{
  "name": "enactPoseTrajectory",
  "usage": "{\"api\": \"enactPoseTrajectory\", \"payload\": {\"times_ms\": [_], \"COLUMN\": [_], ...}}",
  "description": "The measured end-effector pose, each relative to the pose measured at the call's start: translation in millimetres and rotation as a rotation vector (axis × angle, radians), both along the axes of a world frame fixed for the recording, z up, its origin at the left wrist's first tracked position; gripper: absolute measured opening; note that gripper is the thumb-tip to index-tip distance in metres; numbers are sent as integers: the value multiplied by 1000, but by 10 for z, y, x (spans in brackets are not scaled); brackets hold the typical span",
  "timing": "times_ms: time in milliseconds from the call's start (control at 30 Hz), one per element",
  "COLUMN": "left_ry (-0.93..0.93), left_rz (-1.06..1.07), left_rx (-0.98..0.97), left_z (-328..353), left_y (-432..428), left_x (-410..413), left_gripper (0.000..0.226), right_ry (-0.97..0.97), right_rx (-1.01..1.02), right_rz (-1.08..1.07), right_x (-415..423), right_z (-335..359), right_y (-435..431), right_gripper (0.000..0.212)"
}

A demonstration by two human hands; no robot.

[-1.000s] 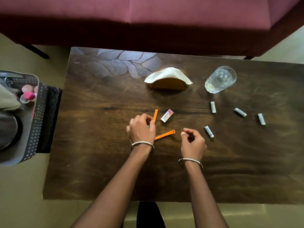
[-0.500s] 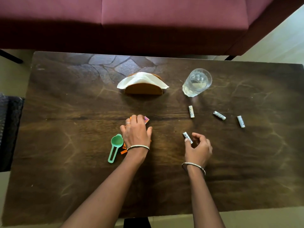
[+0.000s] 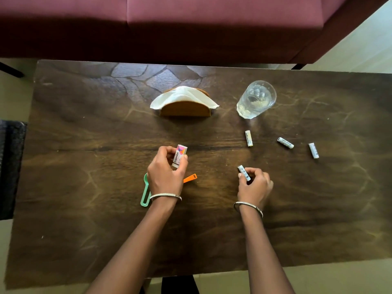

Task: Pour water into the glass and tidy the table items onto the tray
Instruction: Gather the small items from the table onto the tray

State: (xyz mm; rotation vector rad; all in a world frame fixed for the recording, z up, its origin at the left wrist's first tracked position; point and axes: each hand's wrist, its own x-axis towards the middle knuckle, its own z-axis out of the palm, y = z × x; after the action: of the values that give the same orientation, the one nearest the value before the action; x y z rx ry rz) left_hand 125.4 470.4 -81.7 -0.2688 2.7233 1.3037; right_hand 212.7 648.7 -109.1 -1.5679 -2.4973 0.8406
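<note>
eraser (image 3: 179, 155) now in left hand (image 3: 165, 174)

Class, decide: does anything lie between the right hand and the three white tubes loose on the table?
Nothing visible does. Bare table alone separates the right hand, pinching a fourth tube, from the near tube, middle tube and far tube. The glass stands beyond them.

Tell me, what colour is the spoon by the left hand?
The spoon is light green; the head view shows it.
</note>
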Motion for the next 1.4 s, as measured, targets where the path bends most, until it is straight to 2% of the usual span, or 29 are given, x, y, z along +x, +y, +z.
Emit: {"api": "enactPoseTrajectory", "payload": {"times_ms": [100,200,467,733,933,1133,1267,1400], "left_ry": [-1,-19,4,16,35,34,-59,-146], "left_rz": [34,56,150,275,347,519,490,396], "left_rx": [73,114,199,226,109,-86,-322,-406], "left_z": [97,163,440,598,617,456,291,136], "left_y": [-194,-350,-1167,-2390,-3346,-4051,-4235,-4293], "left_x": [71,124,133,27,-155,-471,-698,-895], "left_gripper": [20,22,29,28,30,19,20,31], "right_ry": [25,141,356,360,381,404,418,407], "right_rx": [-17,-57,-264,-416,-485,-494,-509,-517], "right_rz": [16,57,175,257,306,376,389,386], "right_x": [-34,-81,-309,-563,-830,-1113,-1260,-1363], "right_z": [47,130,478,600,677,709,639,555], "right_y": [-133,-332,-1387,-2632,-3540,-4179,-4437,-4558], "right_gripper": [15,13,16,21,22,22,23,23]}}
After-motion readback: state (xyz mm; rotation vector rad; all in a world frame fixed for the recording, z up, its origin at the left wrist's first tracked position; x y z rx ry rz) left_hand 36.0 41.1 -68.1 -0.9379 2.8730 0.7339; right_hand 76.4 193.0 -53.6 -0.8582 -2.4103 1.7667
